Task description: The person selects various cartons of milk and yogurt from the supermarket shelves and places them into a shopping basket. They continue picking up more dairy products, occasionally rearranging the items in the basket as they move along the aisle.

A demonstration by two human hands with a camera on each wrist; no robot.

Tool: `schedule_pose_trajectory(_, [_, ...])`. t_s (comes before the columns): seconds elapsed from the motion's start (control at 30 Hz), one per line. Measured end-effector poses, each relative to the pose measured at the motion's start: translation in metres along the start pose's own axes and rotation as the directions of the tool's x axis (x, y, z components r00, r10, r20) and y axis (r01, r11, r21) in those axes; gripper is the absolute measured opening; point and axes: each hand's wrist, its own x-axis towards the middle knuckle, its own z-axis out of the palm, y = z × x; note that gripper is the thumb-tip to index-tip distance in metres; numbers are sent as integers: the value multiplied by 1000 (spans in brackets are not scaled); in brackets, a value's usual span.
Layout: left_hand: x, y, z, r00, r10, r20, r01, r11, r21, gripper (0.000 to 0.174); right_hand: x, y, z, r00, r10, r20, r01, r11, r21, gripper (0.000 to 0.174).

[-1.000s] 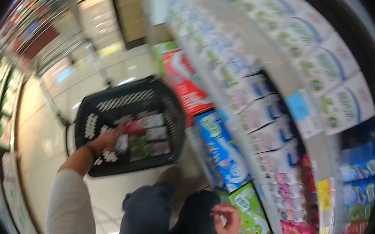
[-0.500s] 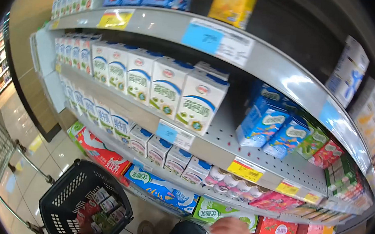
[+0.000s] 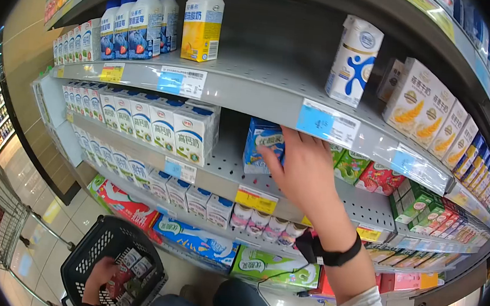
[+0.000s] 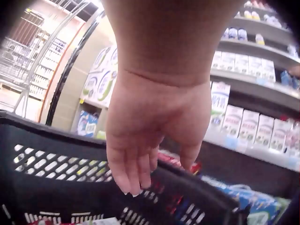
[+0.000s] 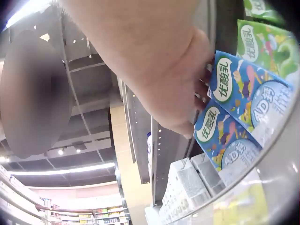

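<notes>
Right hand [image 3: 307,168] is up at the blue cartons [image 3: 254,148] on the middle shelf [image 3: 229,166], thumb and fingers spread. Fingertips are right by the top edge of the cartons, though I can't tell how firmly they touch. Left hand [image 3: 105,272] is way down to the left of the blue cartons, hanging loose over my basket [image 3: 117,229], fingers pointing down, thumb apart. Some small packs [image 3: 139,267] are sitting in there too. Going right from the blue cartons you've got green cartons [image 3: 351,165], then red ones [image 3: 379,178]. To their left are white cartons [image 3: 188,130], and up-left, one shelf higher, a yellow bottle [image 3: 201,34]. Yellow tag [image 3: 256,200] just below them.
</notes>
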Motion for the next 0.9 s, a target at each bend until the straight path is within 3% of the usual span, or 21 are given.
schedule_pose_trajectory(0.07, [-66, 110, -20, 971, 212, -109, -222, 971, -85, 42, 8, 8, 4, 966, 109, 234, -118, 993, 25, 48])
schedule_pose_trajectory(0.1, [-80, 135, -25, 972, 208, -113, -218, 972, -87, 42, 10, 13, 8, 967, 105, 234, -115, 993, 30, 48])
schedule_pose_trajectory(0.17, [-104, 166, -27, 965, 255, -55, -260, 953, -155, 41, 11, 23, 15, 997, 4, 73, -6, 1000, 28, 50])
schedule_pose_trajectory(0.3, [-134, 198, -18, 948, 316, -36, -314, 912, -264, 36, 14, 31, 20, 995, -23, 100, 20, 999, 30, 51])
schedule_pose_trajectory(0.37, [-145, 209, -11, 952, 305, -23, -297, 904, -308, 35, 16, 32, 25, 999, -34, 17, 34, 999, 2, 50])
schedule_pose_trajectory(0.43, [-152, 213, -6, 942, 337, 5, -322, 905, -277, 35, 18, 34, 26, 996, 1, 91, -4, 999, 35, 54])
schedule_pose_trajectory(0.5, [-162, 225, -4, 940, 342, 0, -330, 906, -266, 36, 18, 40, 33, 1000, -30, -5, 30, 999, -20, 59])
schedule_pose_trajectory(0.7, [-190, 274, -17, 924, 382, 20, -368, 902, -226, 39, 19, 47, 31, 998, -62, 29, 63, 997, -48, 63])
schedule_pose_trajectory(0.77, [-197, 296, -21, 937, 348, 20, -331, 906, -264, 40, 20, 45, 24, 992, -22, 127, 18, 999, 34, 62])
schedule_pose_trajectory(0.83, [-198, 309, -23, 890, 456, -30, -449, 860, -241, 41, 19, 45, 23, 992, -25, 123, 18, 998, 56, 62])
schedule_pose_trajectory(0.9, [-198, 324, -26, 888, 457, -44, -455, 864, -215, 42, 20, 45, 21, 989, -45, 143, 38, 998, 50, 62])
